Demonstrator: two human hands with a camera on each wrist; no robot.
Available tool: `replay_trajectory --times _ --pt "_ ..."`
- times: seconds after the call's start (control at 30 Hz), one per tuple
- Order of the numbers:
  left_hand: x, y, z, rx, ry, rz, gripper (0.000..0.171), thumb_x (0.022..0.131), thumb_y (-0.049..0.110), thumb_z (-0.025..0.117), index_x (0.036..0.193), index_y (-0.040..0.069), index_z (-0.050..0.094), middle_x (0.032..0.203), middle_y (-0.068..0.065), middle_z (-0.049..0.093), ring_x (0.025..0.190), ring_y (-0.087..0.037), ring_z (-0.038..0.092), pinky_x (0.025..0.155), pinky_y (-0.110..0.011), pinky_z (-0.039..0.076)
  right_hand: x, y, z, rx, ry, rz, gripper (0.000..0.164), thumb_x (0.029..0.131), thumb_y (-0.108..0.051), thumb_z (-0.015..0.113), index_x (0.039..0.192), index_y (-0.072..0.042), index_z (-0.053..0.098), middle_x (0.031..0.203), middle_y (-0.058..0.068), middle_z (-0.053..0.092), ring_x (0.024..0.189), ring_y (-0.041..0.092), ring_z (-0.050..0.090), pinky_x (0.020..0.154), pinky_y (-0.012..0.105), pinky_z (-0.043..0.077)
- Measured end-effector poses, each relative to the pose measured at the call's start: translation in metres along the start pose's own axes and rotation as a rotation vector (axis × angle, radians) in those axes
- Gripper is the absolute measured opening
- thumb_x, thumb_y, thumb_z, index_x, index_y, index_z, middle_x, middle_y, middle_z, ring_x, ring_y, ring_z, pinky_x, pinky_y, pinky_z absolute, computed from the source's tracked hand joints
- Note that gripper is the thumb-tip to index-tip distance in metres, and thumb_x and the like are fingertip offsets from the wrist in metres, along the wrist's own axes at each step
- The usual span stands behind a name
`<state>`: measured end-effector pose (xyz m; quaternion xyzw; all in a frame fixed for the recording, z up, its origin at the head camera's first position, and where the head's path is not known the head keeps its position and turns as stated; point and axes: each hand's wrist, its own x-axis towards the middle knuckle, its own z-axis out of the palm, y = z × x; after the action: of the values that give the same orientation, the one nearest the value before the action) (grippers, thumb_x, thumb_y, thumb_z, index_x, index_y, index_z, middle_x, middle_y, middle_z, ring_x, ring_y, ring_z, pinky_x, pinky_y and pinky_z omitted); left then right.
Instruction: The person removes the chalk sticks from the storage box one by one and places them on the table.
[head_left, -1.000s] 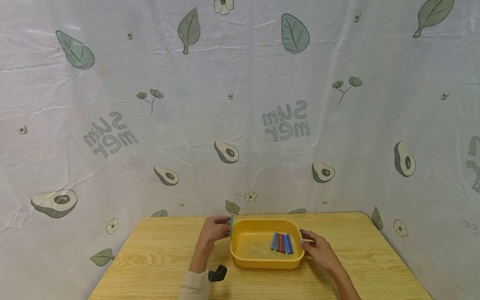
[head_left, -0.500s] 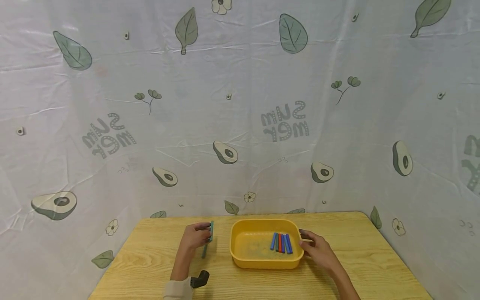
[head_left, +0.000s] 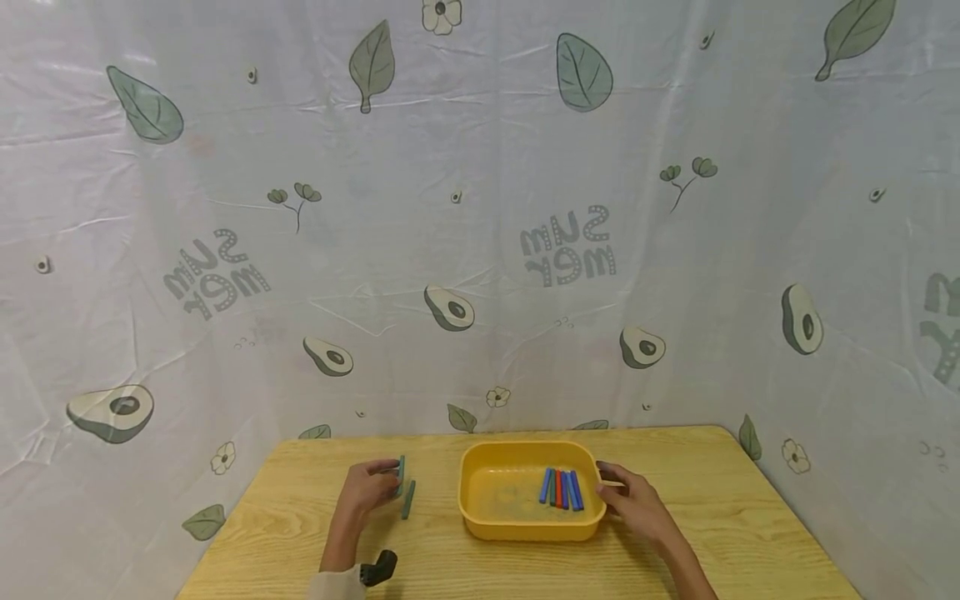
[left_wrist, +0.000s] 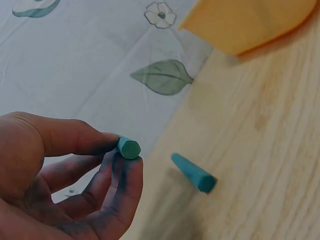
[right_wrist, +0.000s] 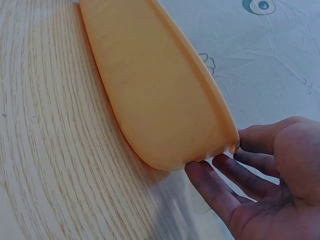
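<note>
My left hand (head_left: 366, 485) pinches a teal six-sided chalk stick (left_wrist: 130, 149) between thumb and fingertips, to the left of the yellow tray (head_left: 525, 531). Blue-green dust stains those fingers. A second teal chalk stick (head_left: 408, 500) lies on the table just right of the left hand. At the tray's right end, my right hand (head_left: 636, 498) touches the outer wall with fairly straight fingers, its thumb at the rim in the right wrist view. Inside the tray, toward the right, several chalk sticks lie side by side: blue, green and a red one (head_left: 558, 489).
The wooden table (head_left: 720, 500) extends around the tray on all sides. A pale patterned sheet (head_left: 375, 250) hangs behind it and along both sides. A black wrist fitting (head_left: 379, 568) sits at the left sleeve (head_left: 336, 583). Powdery smudges mark the tray's floor.
My left hand has moved left, away from the tray's left rim, carrying the teal chalk stick. The second teal stick on the table now shows fully. The right hand stays at the tray.
</note>
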<state>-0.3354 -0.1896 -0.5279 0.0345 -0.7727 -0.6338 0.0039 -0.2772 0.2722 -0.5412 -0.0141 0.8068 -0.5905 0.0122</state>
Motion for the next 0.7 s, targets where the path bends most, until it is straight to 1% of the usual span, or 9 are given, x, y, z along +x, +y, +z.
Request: replay_trajectory --times 0.1,0.2,0.33,0.43,0.53,0.7 --pt "0.002 -0.007 -0.002 0.037 0.006 -0.010 0.041 0.095 -0.003 0.068 0.134 -0.015 0.066 0.124 -0.031 0.073 0.090 -0.023 0.076 0.081 -0.040 0.066 -0.001 0.001 0.001 0.005 -0.002 -0.001 0.053 0.109 -0.006 0.058 0.158 0.008 0.044 0.150 0.036 0.055 0.126 0.043 0.069 0.092 0.042 0.065" --pt "0.004 -0.014 -0.002 0.067 0.014 -0.015 0.042 0.093 -0.002 0.069 0.133 -0.015 0.067 0.121 -0.031 0.074 0.086 -0.023 0.075 0.078 -0.040 0.066 -0.001 0.001 0.001 0.006 -0.003 -0.006 0.053 0.109 -0.006 0.058 0.158 0.008 0.044 0.150 0.035 0.055 0.125 0.043 0.069 0.091 0.041 0.065" --pt "0.004 -0.022 -0.002 0.096 0.017 -0.019 0.043 0.092 -0.003 0.068 0.133 -0.016 0.066 0.121 -0.034 0.073 0.087 -0.024 0.075 0.077 -0.042 0.066 0.000 0.002 0.001 -0.002 -0.002 -0.011 0.053 0.109 -0.006 0.058 0.158 0.009 0.044 0.150 0.035 0.056 0.125 0.043 0.069 0.090 0.040 0.066" --pt "0.004 -0.025 -0.001 0.121 0.017 -0.014 0.043 0.092 -0.004 0.067 0.133 -0.017 0.065 0.122 -0.035 0.072 0.089 -0.026 0.076 0.078 -0.043 0.066 0.000 0.002 0.001 -0.004 -0.006 -0.011 0.054 0.109 -0.006 0.058 0.158 0.009 0.044 0.150 0.036 0.055 0.126 0.044 0.068 0.091 0.040 0.066" --pt "0.003 -0.024 0.000 0.161 0.028 -0.009 0.041 0.092 -0.003 0.067 0.131 -0.016 0.067 0.116 -0.033 0.073 0.088 -0.027 0.075 0.077 -0.043 0.065 -0.001 0.001 0.001 -0.007 -0.005 -0.011 0.054 0.109 -0.007 0.058 0.158 0.009 0.044 0.150 0.036 0.055 0.127 0.044 0.068 0.091 0.040 0.065" --pt "0.004 -0.026 0.001 0.242 0.056 -0.017 0.038 0.090 -0.001 0.068 0.125 -0.013 0.072 0.113 -0.030 0.073 0.087 -0.025 0.072 0.074 -0.038 0.061 -0.001 0.001 0.000 -0.013 0.007 -0.008 0.055 0.108 -0.009 0.060 0.158 0.008 0.045 0.150 0.035 0.056 0.126 0.042 0.069 0.091 0.040 0.065"
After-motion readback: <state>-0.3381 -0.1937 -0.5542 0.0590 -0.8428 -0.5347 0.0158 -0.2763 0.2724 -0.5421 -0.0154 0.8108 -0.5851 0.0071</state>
